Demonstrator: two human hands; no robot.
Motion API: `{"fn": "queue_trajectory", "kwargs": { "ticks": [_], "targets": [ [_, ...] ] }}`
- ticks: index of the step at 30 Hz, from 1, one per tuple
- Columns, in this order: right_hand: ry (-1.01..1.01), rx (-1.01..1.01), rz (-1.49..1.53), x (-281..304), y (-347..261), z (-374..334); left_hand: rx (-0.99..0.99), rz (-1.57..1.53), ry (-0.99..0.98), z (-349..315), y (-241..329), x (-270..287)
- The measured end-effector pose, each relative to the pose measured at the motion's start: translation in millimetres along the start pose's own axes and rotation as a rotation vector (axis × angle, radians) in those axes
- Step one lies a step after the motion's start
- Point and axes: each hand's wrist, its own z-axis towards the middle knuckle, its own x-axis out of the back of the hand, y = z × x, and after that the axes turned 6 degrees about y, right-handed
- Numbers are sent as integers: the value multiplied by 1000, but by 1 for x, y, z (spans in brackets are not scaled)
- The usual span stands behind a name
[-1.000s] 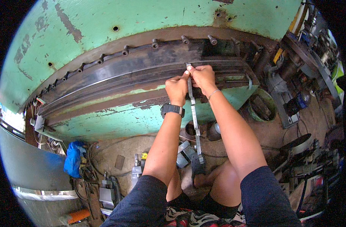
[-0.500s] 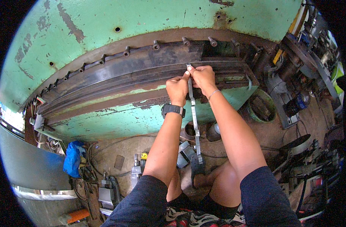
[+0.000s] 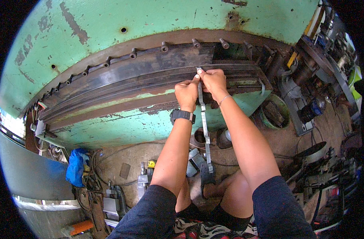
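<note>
A long, narrow metal strip [image 3: 204, 123] with several bends along it runs from the press brake toward me, its near end low over my foot. My left hand [image 3: 186, 94] pinches it from the left, close to its far end. From the right, my right hand [image 3: 214, 83] grips the same part, the two thumbs almost touching. The strip's far tip sits at the slot between the dark upper blade [image 3: 150, 59] and the lower die [image 3: 130, 87] of the green machine. My fingertips partly hide that stretch of the strip.
Bolts line the green upper beam [image 3: 102, 24]. Below stand a green bucket [image 3: 274, 111], a foot pedal [image 3: 195, 162] and a yellow tape measure [image 3: 151, 163]. A blue cloth or bag [image 3: 76, 166] hangs at left near cables. Machine parts [image 3: 321, 167] crowd the right side.
</note>
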Motion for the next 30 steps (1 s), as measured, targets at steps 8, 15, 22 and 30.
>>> {"fn": "queue_trajectory", "kwargs": {
  "ticks": [8,15,22,30],
  "targets": [
    [28,15,15,-4,10,7,-28,-101,10,-7,4,-4],
    [89,24,-16,-7,12,6,-72,-85,13,-1,-1,-4],
    [59,-32,75,-8,9,6,-41,-93,4,1,-3,-3],
    [-21,-33,-10,2,-3,-2,-28,-64,14,1,-3,-4]
  ]
}}
